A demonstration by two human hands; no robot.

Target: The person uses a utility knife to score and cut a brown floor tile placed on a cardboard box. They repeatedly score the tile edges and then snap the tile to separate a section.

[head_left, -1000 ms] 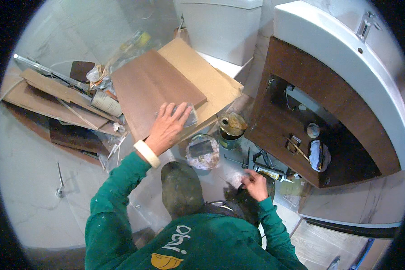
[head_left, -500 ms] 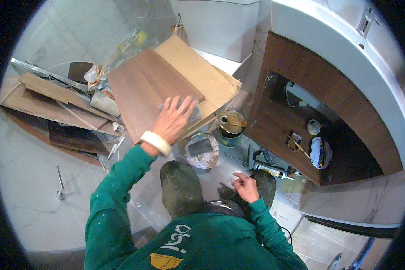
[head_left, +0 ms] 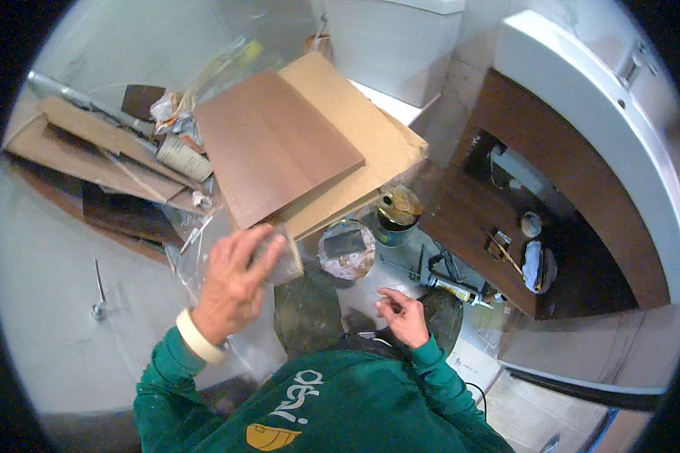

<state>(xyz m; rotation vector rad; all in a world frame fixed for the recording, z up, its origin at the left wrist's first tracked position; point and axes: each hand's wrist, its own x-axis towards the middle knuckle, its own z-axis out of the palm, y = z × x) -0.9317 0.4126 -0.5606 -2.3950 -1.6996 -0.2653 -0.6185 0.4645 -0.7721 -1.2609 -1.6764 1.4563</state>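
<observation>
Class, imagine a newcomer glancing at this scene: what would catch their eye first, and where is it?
First comes the big brown board lying over a tan board, in the upper middle. On the right sweeps a curved white basin above a brown cabinet. Left of centre, the left hand holds a blurred pale piece near the brown board's lower corner.
</observation>
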